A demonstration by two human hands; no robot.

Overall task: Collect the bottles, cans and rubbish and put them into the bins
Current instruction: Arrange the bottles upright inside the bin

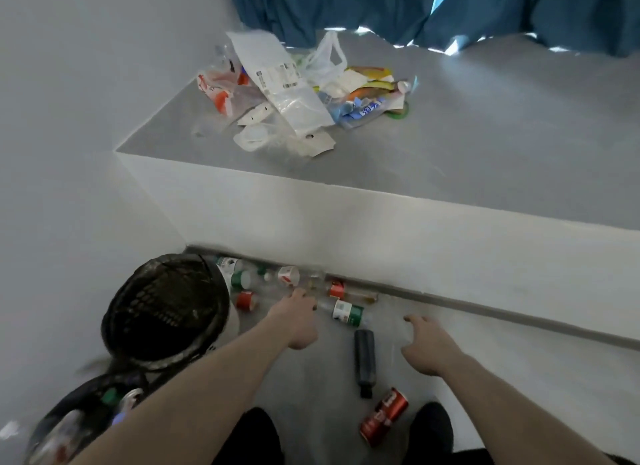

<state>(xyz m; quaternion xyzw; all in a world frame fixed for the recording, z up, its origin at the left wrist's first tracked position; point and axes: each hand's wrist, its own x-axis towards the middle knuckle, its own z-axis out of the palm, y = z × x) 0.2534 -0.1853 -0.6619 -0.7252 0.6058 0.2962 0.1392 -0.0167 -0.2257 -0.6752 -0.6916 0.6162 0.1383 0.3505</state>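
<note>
Grey floor [485, 378] is seen underfoot, met by a white raised step with a grey top [450, 160]; blue curtains [450, 7] are hung along the far edge; a heap of plastic bags, wrappers and white packaging [298, 90] is piled on the step top, near its left corner.

Two bins are placed at the left on the floor: a black mesh waste bin lined with a dark bag [166, 309], standing against the step's base, and a second dark bin [79, 426] nearer the viewer, in which cans and bottles are seen, blurred.

Both bare forearms are extended forward and down; the left hand [298, 319] is reached into a cluster of clear plastic bottles with red, white and green labels [277, 277] lying along the step's base, just right of the mesh bin; its fingers are curled downward, though whether a bottle is gripped cannot be told; the right hand [429, 347] is held over bare floor, fingers loosely spread and released, nothing grasped.

A clear bottle with a green-and-white label [346, 312] is lain between the hands; a black plastic bottle [364, 360] is lain just nearer, cap toward the viewer; a red drinks can [384, 416] is lain on its side beside dark shoes [433, 426].
</note>
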